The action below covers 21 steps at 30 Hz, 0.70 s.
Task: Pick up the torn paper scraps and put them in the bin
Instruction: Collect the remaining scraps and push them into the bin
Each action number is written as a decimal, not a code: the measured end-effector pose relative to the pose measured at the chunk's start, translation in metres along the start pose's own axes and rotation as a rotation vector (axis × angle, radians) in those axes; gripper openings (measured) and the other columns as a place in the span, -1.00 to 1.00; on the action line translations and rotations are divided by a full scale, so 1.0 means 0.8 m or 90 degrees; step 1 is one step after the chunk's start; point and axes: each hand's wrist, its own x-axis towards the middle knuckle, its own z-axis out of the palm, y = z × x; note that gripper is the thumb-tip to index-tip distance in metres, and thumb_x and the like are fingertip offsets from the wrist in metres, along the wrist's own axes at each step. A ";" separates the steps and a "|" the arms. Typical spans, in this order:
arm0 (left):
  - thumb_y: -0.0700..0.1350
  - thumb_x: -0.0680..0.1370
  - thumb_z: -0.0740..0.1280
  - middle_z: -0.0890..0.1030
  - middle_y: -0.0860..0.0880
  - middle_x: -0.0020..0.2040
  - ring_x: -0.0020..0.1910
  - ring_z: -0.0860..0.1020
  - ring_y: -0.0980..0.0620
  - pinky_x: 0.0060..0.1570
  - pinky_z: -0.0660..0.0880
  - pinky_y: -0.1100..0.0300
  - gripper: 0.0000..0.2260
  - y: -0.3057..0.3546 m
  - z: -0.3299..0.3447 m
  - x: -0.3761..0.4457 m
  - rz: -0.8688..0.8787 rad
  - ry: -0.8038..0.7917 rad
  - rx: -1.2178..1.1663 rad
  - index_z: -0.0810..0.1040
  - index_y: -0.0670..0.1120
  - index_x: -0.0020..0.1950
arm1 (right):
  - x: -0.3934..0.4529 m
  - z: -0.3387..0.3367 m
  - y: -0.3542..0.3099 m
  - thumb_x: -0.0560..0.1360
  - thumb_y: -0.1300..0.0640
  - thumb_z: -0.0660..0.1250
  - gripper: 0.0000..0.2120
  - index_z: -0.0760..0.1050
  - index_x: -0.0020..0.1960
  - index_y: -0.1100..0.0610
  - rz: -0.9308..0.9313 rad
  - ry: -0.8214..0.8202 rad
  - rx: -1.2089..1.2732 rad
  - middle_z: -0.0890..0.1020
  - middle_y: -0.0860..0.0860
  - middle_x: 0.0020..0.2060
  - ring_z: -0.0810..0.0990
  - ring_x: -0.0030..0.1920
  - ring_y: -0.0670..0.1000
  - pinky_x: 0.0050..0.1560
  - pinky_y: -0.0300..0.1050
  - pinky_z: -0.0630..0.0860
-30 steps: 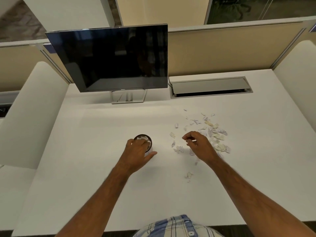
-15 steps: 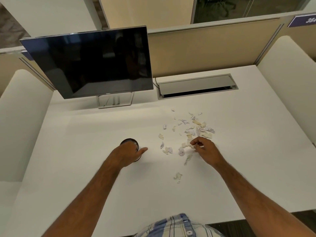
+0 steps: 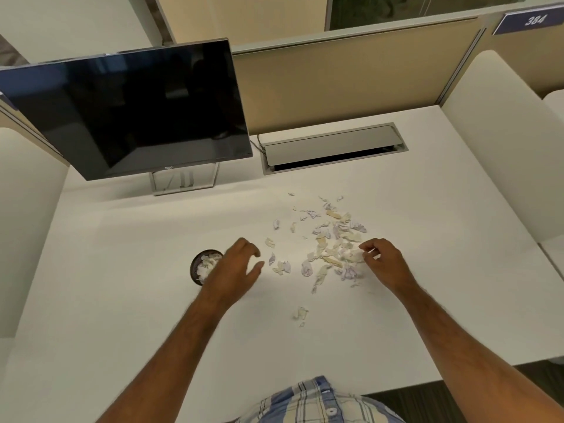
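Paper scraps (image 3: 331, 248) mostly litter the worktop (image 3: 122, 300) centre-right — some fill the bin (image 3: 203, 267) left of centre. My left hand (image 3: 235, 270) hovers open; my right hand (image 3: 383, 259) pinches scraps.

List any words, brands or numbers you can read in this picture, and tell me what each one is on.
"384": white digits on the blue sign fixed to the partition at the top right.
"DELL": small logo on the lower edge of the monitor, just legible.
The paper scraps on the desk carry faint purple marks, too small and blurred to read.
Nothing else carries readable text.
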 end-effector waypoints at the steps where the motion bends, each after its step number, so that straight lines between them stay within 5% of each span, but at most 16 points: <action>1: -0.04 0.56 0.44 0.48 0.11 0.07 -0.07 0.55 0.08 -0.06 0.55 0.09 -0.83 0.007 0.012 0.003 -0.012 -0.017 -0.037 0.54 0.01 0.11 | 0.002 0.000 0.004 0.51 0.30 0.41 -0.80 0.59 0.01 0.02 -0.002 -0.002 -0.017 0.63 0.00 0.01 0.60 -0.08 -0.02 -0.03 -0.27 0.49; 5: 0.03 0.51 0.50 0.42 0.06 0.30 0.25 0.48 -0.01 0.15 0.49 0.13 -0.55 0.025 0.055 0.018 -0.105 -0.088 -0.096 0.46 -0.01 0.33 | 0.014 0.006 0.024 0.40 0.02 0.59 -0.60 0.59 0.19 0.07 0.003 -0.030 -0.111 0.59 0.05 0.12 0.57 0.12 0.06 0.28 -0.08 0.36; 11: 0.17 0.40 0.56 0.19 -0.07 0.54 0.46 0.29 -0.18 0.35 0.38 -0.03 -0.07 0.023 0.081 0.051 -0.258 -0.180 -0.046 0.16 -0.10 0.60 | 0.015 0.009 0.020 0.27 -0.18 0.64 -0.23 0.49 0.39 0.04 0.019 -0.112 -0.146 0.50 0.04 0.25 0.45 0.31 0.05 0.41 -0.04 0.23; 16: 0.14 0.39 0.57 0.24 -0.07 0.48 0.42 0.26 -0.16 0.33 0.40 -0.01 -0.10 0.008 0.097 0.067 -0.268 -0.193 -0.013 0.21 -0.09 0.58 | 0.017 0.021 0.012 0.24 -0.15 0.65 -0.21 0.46 0.41 -0.10 -0.013 -0.174 -0.184 0.41 0.00 0.28 0.36 0.30 0.11 0.25 -0.14 0.28; 21: -0.02 0.42 0.57 0.34 0.01 0.32 0.28 0.34 -0.08 0.20 0.49 0.00 -0.40 0.000 0.112 0.066 -0.225 -0.156 -0.059 0.43 -0.04 0.40 | 0.016 0.031 0.006 0.39 0.04 0.59 -0.50 0.56 0.30 -0.06 -0.070 -0.192 -0.216 0.44 0.03 0.22 0.40 0.23 0.13 0.21 -0.12 0.36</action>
